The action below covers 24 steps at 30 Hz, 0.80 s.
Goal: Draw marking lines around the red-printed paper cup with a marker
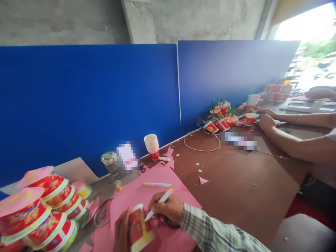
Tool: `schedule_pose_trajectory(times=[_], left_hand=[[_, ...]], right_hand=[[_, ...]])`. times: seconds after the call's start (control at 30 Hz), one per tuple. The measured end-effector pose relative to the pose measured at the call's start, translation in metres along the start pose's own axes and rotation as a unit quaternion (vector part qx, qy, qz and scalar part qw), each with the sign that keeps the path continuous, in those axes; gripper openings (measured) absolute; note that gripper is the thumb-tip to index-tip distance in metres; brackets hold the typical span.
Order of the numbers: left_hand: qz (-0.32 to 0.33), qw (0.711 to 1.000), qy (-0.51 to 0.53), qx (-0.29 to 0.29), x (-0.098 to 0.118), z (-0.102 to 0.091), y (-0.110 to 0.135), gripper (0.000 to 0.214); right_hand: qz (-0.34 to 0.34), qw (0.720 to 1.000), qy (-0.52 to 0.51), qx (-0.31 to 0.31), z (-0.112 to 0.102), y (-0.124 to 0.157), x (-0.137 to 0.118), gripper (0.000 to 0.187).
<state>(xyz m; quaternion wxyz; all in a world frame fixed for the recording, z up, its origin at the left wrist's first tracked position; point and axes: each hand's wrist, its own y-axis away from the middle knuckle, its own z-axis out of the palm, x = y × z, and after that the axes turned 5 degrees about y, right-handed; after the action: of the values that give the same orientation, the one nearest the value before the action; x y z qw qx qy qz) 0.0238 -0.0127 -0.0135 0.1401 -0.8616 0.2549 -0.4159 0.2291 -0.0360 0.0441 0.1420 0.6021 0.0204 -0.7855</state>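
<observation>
My left hand [121, 229] grips a red and yellow paper cup [137, 233], which lies tilted over pink paper [126, 199]. Between the fingers of my right hand [169, 206] is a white marker pen [165, 196] with a yellow end pointing up. Its tip meets the cup's side, beside a yellow strip. A dark loop, perhaps a scissors handle [173, 223], shows under my right hand. Beyond the hands, a second marker [158, 184] with a green end lies across the pink sheet.
Decorated red paper cups [56, 220] are stacked at the left, near a roll of tape [103, 213]. A glass jar [108, 159] and white cups [151, 142] stand by the blue partition [91, 98]. At the right, another person's hands [267, 120] are beside cups [251, 119].
</observation>
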Motion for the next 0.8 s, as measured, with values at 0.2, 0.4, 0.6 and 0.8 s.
schedule_pose_trajectory(times=[0.2, 0.4, 0.6, 0.8], left_hand=[[0.0, 1.0, 0.013, 0.001, -0.002, 0.0, 0.0, 0.083], [0.001, 1.0, 0.004, -0.012, -0.001, 0.0, 0.001, 0.087], [0.014, 1.0, -0.004, -0.011, -0.005, 0.0, 0.001, 0.083], [0.026, 0.999, -0.018, -0.013, -0.004, -0.001, 0.002, 0.089]], right_hand=[[0.013, 1.0, 0.005, -0.026, 0.0, 0.0, 0.003, 0.012], [-0.002, 1.0, 0.003, 0.0, -0.001, -0.001, 0.003, 0.014], [-0.016, 1.0, -0.014, -0.023, 0.001, -0.003, 0.008, 0.011], [-0.044, 0.999, -0.011, -0.004, 0.001, -0.005, 0.013, 0.013]])
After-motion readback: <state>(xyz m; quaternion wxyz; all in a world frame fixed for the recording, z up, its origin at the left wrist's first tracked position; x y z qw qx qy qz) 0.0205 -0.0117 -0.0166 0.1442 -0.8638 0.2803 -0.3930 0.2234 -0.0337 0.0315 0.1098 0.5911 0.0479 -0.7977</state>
